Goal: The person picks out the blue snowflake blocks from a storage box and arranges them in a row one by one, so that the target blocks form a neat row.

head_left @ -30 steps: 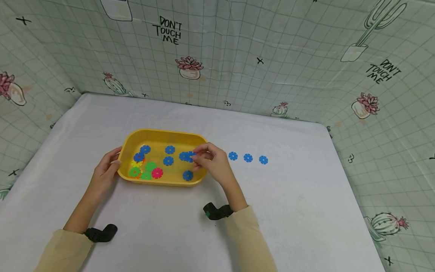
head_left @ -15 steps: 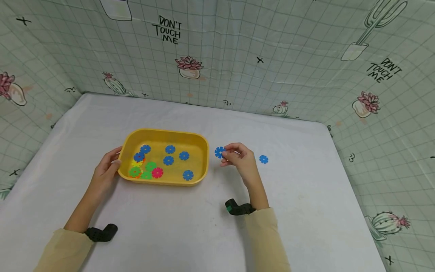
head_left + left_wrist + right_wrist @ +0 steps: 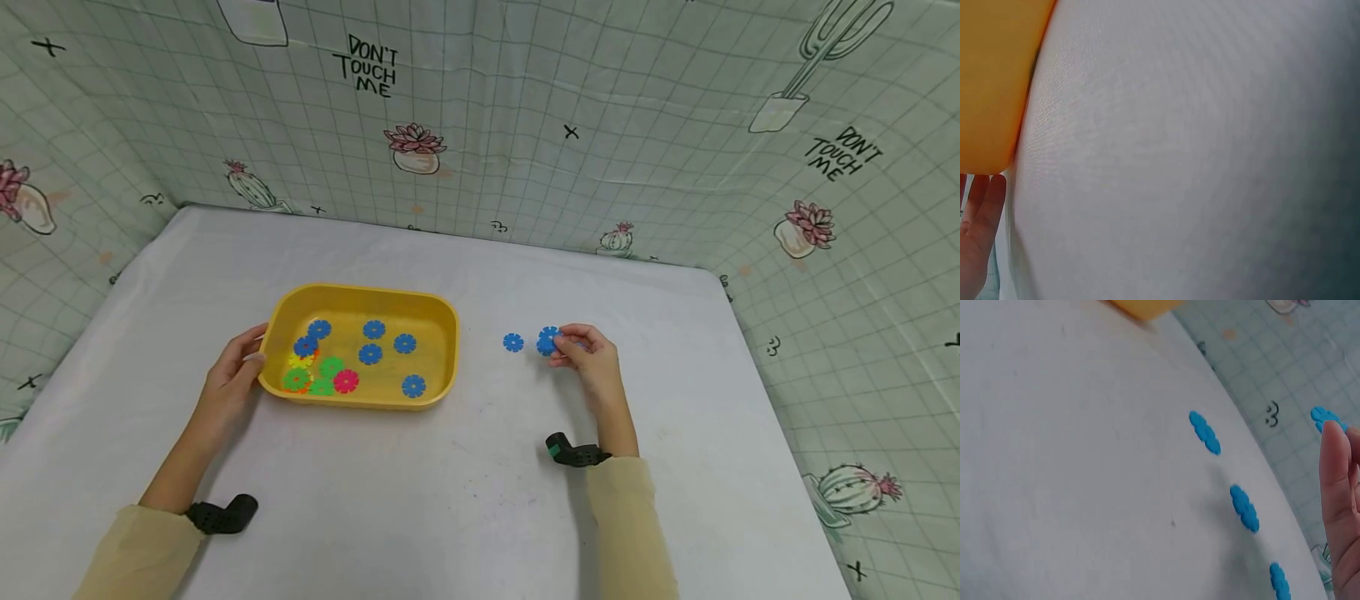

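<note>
My right hand pinches a blue plastic snowflake disc between thumb and fingers, above the table right of the tray. The held disc shows at the fingertips in the right wrist view. Three blue discs lie in a row below, among them the one nearest the tray; the hand and held disc largely cover the others in the head view. My left hand holds the left end of the yellow tray, thumb at the rim. Its fingers touch the tray wall in the left wrist view.
Inside the tray lie several blue discs, with green discs, a pink disc and yellow and orange ones bunched at the left. A white cloth covers the table; a printed curtain hangs behind it and at the sides.
My right hand has picked a blue disc out of the tray and carried it right, over the row on the table. The left hand and tray stay in place.
</note>
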The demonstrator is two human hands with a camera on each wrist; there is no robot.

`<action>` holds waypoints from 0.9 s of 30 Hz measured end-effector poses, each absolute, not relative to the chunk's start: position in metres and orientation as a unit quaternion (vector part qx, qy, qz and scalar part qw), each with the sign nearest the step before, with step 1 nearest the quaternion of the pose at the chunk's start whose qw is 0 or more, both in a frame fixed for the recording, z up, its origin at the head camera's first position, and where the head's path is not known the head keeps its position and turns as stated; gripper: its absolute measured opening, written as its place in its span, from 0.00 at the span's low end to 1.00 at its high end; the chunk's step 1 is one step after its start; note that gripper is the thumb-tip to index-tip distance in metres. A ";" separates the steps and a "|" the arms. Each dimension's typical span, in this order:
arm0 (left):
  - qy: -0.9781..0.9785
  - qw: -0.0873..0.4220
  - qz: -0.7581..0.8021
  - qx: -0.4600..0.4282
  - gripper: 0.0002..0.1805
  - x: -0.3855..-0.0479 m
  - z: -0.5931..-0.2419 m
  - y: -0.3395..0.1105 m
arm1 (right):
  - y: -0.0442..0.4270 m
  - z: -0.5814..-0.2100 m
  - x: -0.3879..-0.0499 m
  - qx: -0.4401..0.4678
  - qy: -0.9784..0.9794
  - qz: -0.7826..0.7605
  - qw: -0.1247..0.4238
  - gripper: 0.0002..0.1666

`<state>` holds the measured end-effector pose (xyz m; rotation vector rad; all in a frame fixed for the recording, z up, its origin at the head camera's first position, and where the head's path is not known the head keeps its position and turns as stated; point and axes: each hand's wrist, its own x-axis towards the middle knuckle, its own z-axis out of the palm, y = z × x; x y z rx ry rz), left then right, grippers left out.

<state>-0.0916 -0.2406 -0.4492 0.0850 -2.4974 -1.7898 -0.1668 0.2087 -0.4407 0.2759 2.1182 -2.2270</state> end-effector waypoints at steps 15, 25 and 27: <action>-0.816 0.032 -0.576 0.030 0.25 -0.092 -0.449 -0.241 | 0.279 -0.463 -0.180 0.207 0.693 -0.691 0.008 0.08; -0.816 0.031 -0.577 0.031 0.25 -0.093 -0.450 -0.241 | 0.303 -0.461 -0.183 0.224 0.727 -0.649 0.032 0.09; -0.814 0.031 -0.579 0.031 0.25 -0.093 -0.450 -0.241 | 0.305 -0.460 -0.183 0.223 0.738 -0.636 0.037 0.10</action>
